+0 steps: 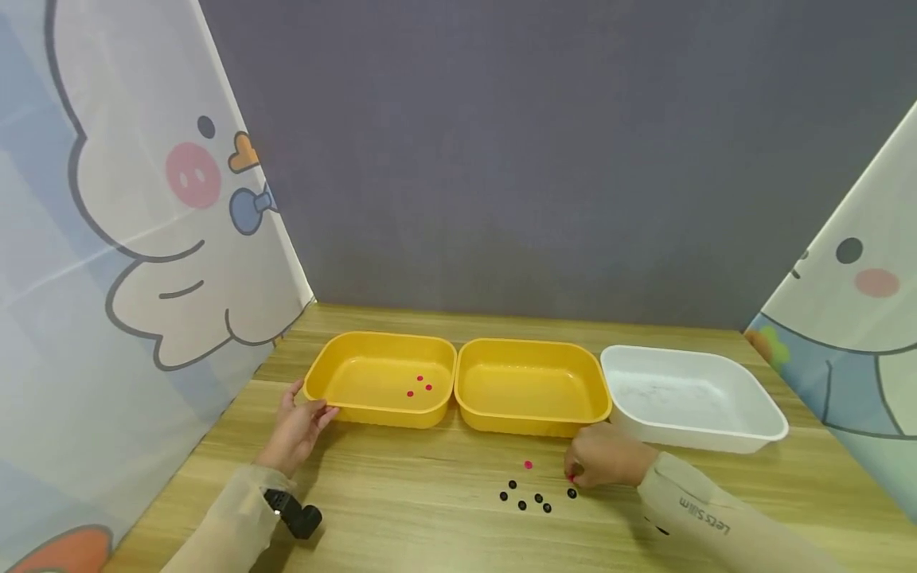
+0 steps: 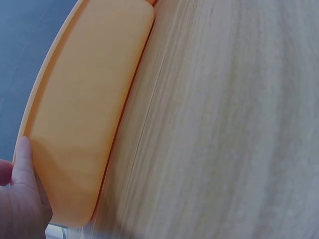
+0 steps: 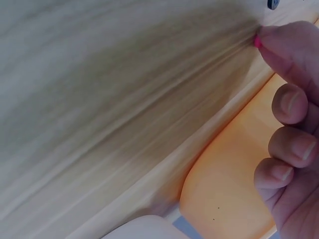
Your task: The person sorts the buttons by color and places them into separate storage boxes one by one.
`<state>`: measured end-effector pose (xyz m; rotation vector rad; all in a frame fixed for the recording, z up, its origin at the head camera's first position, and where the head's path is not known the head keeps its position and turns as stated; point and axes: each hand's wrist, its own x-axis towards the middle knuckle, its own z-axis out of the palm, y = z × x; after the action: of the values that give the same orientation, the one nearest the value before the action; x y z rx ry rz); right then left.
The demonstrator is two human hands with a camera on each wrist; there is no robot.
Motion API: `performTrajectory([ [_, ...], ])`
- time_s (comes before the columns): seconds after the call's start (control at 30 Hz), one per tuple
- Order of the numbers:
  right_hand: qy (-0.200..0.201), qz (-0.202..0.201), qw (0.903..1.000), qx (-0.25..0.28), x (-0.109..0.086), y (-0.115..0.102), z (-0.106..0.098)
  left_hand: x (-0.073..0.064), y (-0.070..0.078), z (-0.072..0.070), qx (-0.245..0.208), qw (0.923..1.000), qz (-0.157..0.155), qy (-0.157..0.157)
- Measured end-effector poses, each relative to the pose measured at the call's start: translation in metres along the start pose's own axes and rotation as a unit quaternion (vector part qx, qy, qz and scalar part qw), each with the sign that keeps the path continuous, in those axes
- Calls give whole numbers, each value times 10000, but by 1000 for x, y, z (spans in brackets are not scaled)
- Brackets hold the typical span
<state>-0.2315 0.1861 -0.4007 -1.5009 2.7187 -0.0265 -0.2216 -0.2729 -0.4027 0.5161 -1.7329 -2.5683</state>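
Note:
At the left, my left hand grips the near left corner of a yellow tray. Its thumb lies against the tray's outer wall in the left wrist view. Several pink buttons lie on that tray's floor. My right hand is low over the table, in front of the middle yellow tray. Between thumb and forefinger it pinches a pink button. Close by on the wood are another pink button and several black buttons.
A white tray stands to the right of the two yellow ones, in one row on the wooden table. Behind it rises a grey panel, with cartoon-printed sheets at both sides.

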Motion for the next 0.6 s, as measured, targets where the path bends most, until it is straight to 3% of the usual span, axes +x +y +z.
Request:
performTrajectory([
  [0.2, 19, 63, 10000, 4, 0, -1, 0, 1, 1, 0, 66, 10000, -44, -10],
  [0.6, -230, 600, 9975, 301, -2, -3, 2, 1, 2, -2, 147, 9998, -117, -56],
])
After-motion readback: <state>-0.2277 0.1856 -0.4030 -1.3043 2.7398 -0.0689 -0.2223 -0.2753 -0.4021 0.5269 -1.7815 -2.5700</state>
